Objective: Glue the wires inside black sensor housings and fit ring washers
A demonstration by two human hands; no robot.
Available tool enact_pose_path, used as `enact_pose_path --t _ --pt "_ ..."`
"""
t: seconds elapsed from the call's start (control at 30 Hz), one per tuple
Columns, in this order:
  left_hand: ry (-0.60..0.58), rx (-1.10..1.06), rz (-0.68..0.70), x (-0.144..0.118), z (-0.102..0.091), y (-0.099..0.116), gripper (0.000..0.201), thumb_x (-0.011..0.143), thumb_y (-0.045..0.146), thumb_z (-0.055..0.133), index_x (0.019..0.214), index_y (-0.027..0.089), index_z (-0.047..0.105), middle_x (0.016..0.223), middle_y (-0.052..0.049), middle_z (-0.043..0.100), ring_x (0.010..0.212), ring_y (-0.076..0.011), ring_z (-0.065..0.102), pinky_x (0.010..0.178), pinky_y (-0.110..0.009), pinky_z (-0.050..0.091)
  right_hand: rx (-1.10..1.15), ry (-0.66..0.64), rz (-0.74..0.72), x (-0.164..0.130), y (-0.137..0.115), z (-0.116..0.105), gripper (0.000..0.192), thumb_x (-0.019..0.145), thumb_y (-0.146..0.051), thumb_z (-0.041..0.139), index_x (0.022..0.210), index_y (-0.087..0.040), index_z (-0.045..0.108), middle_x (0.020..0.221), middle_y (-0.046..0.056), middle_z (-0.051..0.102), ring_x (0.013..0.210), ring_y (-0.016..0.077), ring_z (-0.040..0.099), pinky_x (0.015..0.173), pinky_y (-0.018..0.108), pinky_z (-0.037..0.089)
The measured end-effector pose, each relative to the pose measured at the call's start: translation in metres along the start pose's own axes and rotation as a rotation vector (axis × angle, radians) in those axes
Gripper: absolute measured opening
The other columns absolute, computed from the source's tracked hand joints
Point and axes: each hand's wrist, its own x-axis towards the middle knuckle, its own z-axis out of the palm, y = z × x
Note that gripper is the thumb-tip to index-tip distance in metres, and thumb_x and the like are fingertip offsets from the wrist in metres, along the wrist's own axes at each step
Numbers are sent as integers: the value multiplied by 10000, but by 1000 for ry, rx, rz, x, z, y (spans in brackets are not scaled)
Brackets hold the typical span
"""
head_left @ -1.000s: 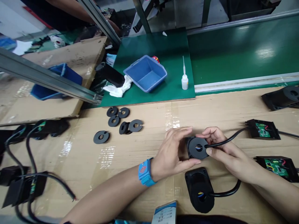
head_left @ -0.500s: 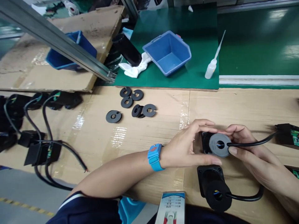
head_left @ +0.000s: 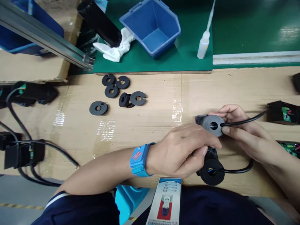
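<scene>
A: What takes up the most room?

B: The bench (head_left: 159,111), topped with cardboard. At its far side a blue bin (head_left: 140,22) stands on a green board (head_left: 185,62).

A: And the hands?

B: The right hand (head_left: 243,134) holds the far housing (head_left: 200,119), thumb at the rim of its end. The left hand (head_left: 180,150) has its fingers curled over the near housing (head_left: 212,153); whether it grips anything, I can't tell.

A: Where are those housings?

B: On the right half, in front of the person, one nearer than the other. A black cable (head_left: 246,121) runs from the far one towards a circuit box (head_left: 276,114).

A: How far along does it look?

B: The far housing has a grey disc (head_left: 207,123) across its end, the cable at the edge notch. The near one seems to wear a disc as well, so I'd count both as fitted, though I can't say how firmly.

A: What's left, then?

B: Several loose discs (head_left: 138,93) lie on the left half, some overlapping, apparently unused.
</scene>
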Motion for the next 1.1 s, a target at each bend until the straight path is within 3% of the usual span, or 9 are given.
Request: enact_pose_path --t 0.1,0.2,0.27,0.33,0.43,0.53,0.7,0.87,1.1 --pt "-145 -57 -10 -4 5 6 283 972 269 647 1214 147 565 1101 -114 732 1027 -193 722 929 -308 619 23 -3 -32 2 -3 4 273 979 -290 642 1229 -302 534 1291 27 642 1279 240 578 1104 408 473" --pt "-244 73 143 -9 14 6 367 938 457 712 1130 170 588 1170 -135 724 1117 -235 721 957 -335 616 37 -4 -46 4 -6 7 275 937 -234 617 1188 -279 511 1193 19 655 1196 214 610 1076 393 487" --pt "-251 234 313 -13 20 2 291 925 442 732 1029 205 600 1161 -106 733 1134 -254 720 927 -337 618 42 2 -47 5 -6 8 295 897 -220 609 1164 -271 497 1159 13 652 1153 203 619 1049 383 496" --pt "-247 353 374 -17 23 -1 273 910 387 759 1041 208 600 1147 -108 737 1109 -265 725 891 -350 622 44 3 -52 6 -7 8 325 863 -220 607 1160 -269 485 1165 14 647 1141 199 619 1033 382 495" --pt "-259 254 192 -22 26 -3 459 876 389 809 1176 158 549 1118 -154 732 1087 -268 730 916 -379 621 43 -7 -54 6 -5 9 360 834 -228 600 1166 -263 465 1199 30 641 1144 212 609 1019 407 494" --pt "-231 -75 -100 -24 27 -2 603 825 417 858 1223 201 460 1167 -144 717 1079 -235 734 887 -326 612 45 -9 -35 7 -4 8 379 825 -226 578 1182 -250 455 1211 47 632 1113 213 609 998 411 502" --pt "-334 -618 -423 -21 26 1 558 869 333 816 1195 259 369 1284 -139 633 1133 -228 684 891 -345 581 -16 -91 -13 8 -6 1 415 876 -250 579 1265 -222 437 1306 80 616 1209 230 590 1065 427 480" --pt "-402 -975 -553 -19 24 0 501 912 316 772 1194 262 362 1276 -129 641 1190 -238 672 947 -405 567 -65 -111 -26 8 -7 -2 443 919 -252 566 1338 -218 427 1351 85 615 1254 238 577 1098 443 480" --pt "-417 -1051 -539 -19 25 1 487 905 267 777 1204 251 393 1295 -138 639 1205 -238 676 964 -386 560 -58 -120 -22 8 -5 0 448 952 -202 512 1383 -201 392 1363 94 596 1275 229 563 1111 437 476"
